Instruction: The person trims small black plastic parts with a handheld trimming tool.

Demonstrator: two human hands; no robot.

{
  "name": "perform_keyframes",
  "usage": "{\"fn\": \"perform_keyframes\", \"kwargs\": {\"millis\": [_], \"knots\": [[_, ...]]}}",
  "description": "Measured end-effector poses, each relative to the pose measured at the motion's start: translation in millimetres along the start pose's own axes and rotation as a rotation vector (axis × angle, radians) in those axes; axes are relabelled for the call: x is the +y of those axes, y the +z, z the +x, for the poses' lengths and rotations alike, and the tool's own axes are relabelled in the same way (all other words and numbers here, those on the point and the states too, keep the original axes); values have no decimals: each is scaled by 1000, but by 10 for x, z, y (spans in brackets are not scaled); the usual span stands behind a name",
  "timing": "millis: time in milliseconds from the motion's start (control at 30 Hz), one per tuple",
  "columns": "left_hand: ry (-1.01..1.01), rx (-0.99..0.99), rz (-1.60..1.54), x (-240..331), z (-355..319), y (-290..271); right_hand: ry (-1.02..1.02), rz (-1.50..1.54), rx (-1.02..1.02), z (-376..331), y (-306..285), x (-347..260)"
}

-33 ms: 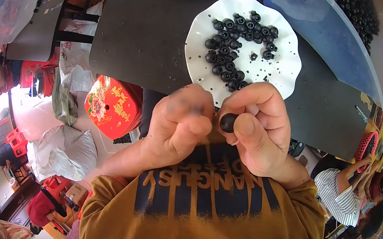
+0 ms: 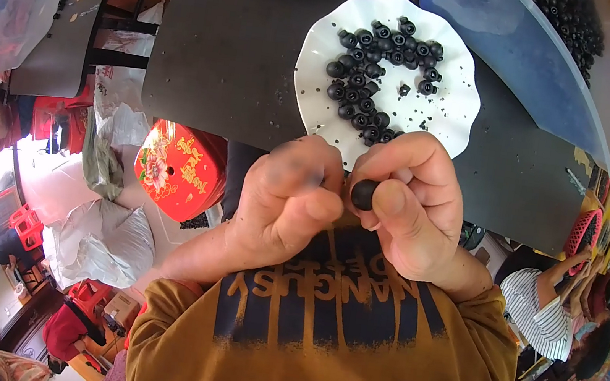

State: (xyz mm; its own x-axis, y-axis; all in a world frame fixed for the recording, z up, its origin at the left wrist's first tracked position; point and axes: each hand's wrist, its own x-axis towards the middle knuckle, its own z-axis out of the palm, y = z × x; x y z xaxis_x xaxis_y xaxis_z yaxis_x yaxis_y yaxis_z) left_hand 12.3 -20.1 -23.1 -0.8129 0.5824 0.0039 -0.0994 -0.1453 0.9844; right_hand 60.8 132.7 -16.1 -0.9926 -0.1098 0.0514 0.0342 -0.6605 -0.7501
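My right hand (image 2: 415, 205) pinches a small round black rubber piece (image 2: 364, 194) between thumb and curled forefinger. Close beside it, my left hand (image 2: 293, 189) is curled, its thumb pointing at the black piece. Motion smears the left forefinger, and a dark spot by its tip is too blurred to name. Both hands are in front of my chest, at the near edge of a white wavy-rimmed plate (image 2: 444, 128). Several black bulb-shaped rubber pieces (image 2: 354, 95) with hollow necks lie on that plate among tiny black scraps.
The plate stands on a dark table (image 2: 223, 49). At the far right is a translucent bin (image 2: 522, 65) with many black pieces. A red stool (image 2: 180, 172) and white sacks (image 2: 102, 241) are at my left. A person in a striped shirt (image 2: 536, 309) works at the right.
My left thumb and blurred forefinger have shifted slightly, the thumb a little toward my right hand. The right hand keeps its pinch on the black rubber piece.
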Motion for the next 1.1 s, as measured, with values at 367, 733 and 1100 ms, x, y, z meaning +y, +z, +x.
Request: {"fn": "perform_keyframes", "kwargs": {"millis": [367, 733, 1100], "knots": [[-314, -95, -451, 57, -3, -59, 155, 165, 74, 54, 17, -33], [376, -47, 598, 70, 177, -39, 178, 23, 145, 40, 26, -32], [483, -2, 702, -73, 201, -15, 205, 122, 151, 1, 20, -17]]}}
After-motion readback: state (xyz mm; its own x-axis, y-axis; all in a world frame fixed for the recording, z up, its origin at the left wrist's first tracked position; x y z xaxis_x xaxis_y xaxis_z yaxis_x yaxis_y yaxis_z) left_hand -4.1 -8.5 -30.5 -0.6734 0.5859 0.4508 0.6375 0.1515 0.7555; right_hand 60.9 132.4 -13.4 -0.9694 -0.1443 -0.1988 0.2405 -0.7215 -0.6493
